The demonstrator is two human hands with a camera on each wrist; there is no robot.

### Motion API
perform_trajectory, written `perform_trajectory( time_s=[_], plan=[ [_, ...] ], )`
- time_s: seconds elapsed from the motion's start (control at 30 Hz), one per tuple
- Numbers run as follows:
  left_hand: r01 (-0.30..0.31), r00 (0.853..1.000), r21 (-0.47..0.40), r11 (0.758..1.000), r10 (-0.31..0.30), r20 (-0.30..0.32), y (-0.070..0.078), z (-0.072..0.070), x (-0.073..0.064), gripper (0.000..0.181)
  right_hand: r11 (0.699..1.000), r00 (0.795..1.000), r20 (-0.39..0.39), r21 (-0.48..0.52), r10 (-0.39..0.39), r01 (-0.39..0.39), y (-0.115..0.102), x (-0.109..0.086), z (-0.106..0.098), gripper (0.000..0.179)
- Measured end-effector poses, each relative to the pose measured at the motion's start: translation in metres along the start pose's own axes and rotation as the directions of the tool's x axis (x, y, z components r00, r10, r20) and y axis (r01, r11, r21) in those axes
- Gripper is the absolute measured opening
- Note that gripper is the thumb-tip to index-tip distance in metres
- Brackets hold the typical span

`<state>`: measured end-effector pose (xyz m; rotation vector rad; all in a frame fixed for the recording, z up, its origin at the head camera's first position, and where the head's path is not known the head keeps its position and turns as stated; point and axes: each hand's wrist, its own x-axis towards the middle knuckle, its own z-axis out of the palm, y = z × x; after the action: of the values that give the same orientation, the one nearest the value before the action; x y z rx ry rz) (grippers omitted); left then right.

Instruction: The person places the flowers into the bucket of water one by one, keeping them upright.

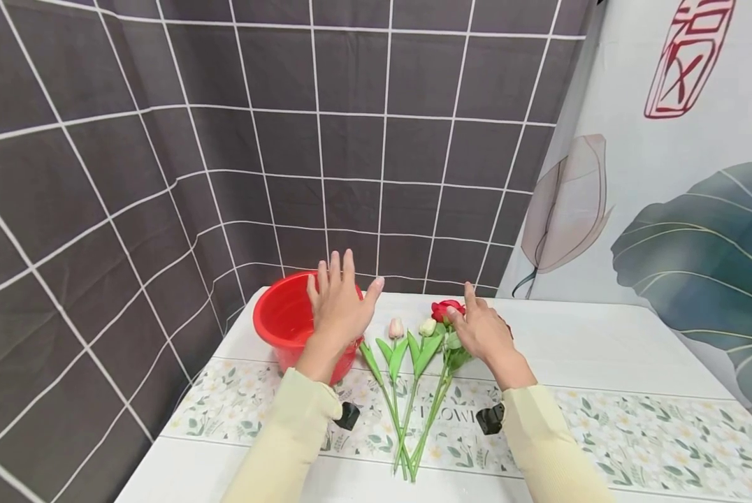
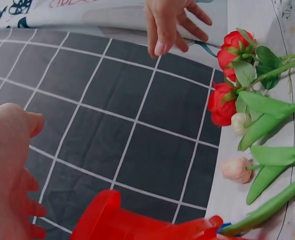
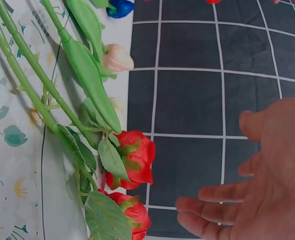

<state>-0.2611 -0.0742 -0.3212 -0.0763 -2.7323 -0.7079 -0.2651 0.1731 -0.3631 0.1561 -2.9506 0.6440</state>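
Left sleeve and right sleeve are long and pale yellow. A small black block juts at four o'clock of the left cuff; a second block, also black, at eight o'clock of the right cuff. Left grip and right grip are bare.

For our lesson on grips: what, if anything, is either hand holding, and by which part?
Nothing is held: the left hand and right hand are both empty, fingers loosely extended.

I have my left hand and right hand apart, fingers loosely extended, both forearms angled inward
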Motion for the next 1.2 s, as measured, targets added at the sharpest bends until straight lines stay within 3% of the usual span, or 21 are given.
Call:
perform_trajectory(
  time_s=[0.27,0.5,0.9,1.07,1.2],
  plan=[
    [0.101,0.992,-0.040,0.994,-0.104,-0.076,-0.021,-0.008,-0.003,0.085,0.996,0.997,-0.010,0.032,0.079,-0.079,0.001,0.002,0.001,0.067],
    [0.177,0.976,-0.080,0.981,-0.185,-0.115,-0.039,-0.015,-0.007,0.087,0.994,0.995,-0.014,0.038,0.100,-0.100,0.003,0.002,0.002,0.067],
    [0.243,0.953,-0.175,0.954,-0.268,-0.139,-0.060,-0.018,-0.013,0.087,0.988,0.991,0.004,0.073,0.135,-0.135,0.006,-0.001,0.001,0.068],
    [0.276,0.935,-0.217,0.936,-0.314,-0.165,-0.066,-0.022,-0.014,0.084,0.987,0.989,0.010,0.072,0.145,-0.146,0.007,-0.001,0.001,0.069],
    [0.322,0.914,-0.266,0.909,-0.371,-0.163,-0.073,-0.025,-0.016,0.080,0.984,0.987,0.021,0.071,0.161,-0.162,0.008,-0.003,0.002,0.069]
  ],
)
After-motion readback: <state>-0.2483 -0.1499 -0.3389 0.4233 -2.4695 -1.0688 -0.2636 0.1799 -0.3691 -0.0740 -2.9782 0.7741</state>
